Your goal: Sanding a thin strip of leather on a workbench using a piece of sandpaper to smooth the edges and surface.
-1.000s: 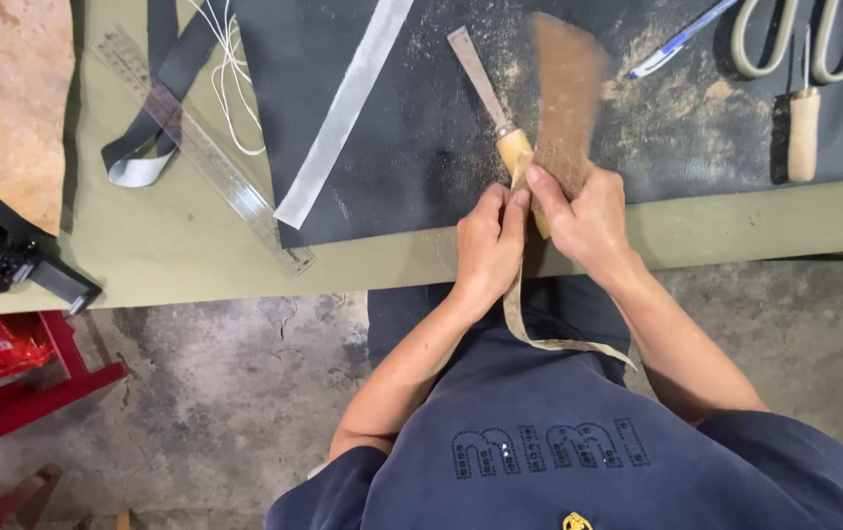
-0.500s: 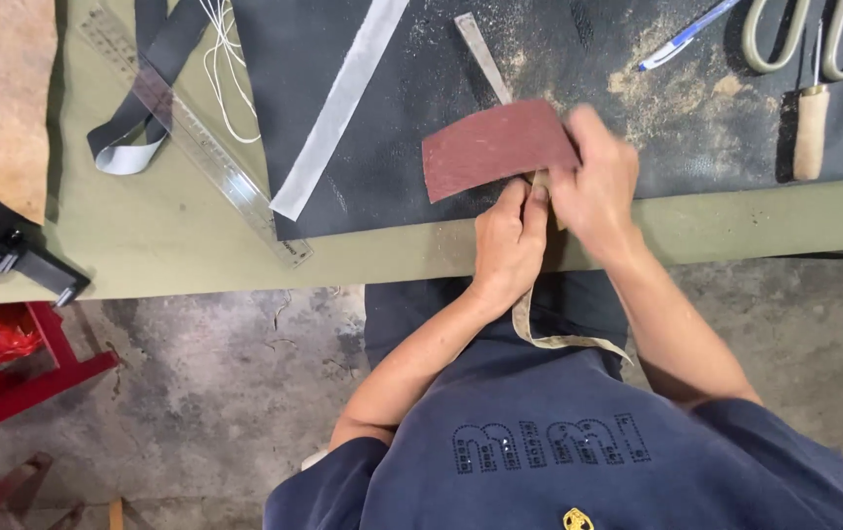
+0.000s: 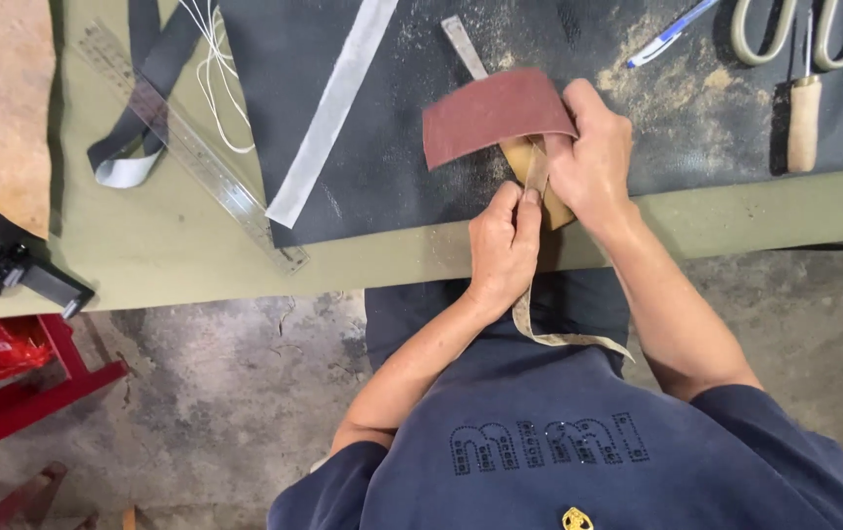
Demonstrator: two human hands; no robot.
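Note:
My right hand (image 3: 593,162) grips a reddish-brown sheet of sandpaper (image 3: 495,113), which curls out to the left over the dark mat (image 3: 323,59). My left hand (image 3: 505,245) pinches a thin tan strap (image 3: 536,177) against a small tan block (image 3: 525,157) at the table's front edge. The strap's loose end hangs down over my lap (image 3: 559,339). A flat metal strip (image 3: 466,44) pokes out from under the sandpaper toward the back.
A clear ruler (image 3: 191,147), a grey-white strip (image 3: 333,103), a dark strap loop (image 3: 132,147) and white cord (image 3: 210,69) lie to the left. A pen (image 3: 672,31), scissors (image 3: 804,29) and a wooden-handled awl (image 3: 802,118) lie at the right. Sawdust dusts the mat. A red stand (image 3: 19,383) stands on the floor at left.
The sandpaper swung from upright to lying across to the left, then slid slightly down and right. Both hands stayed at the table edge on the strap.

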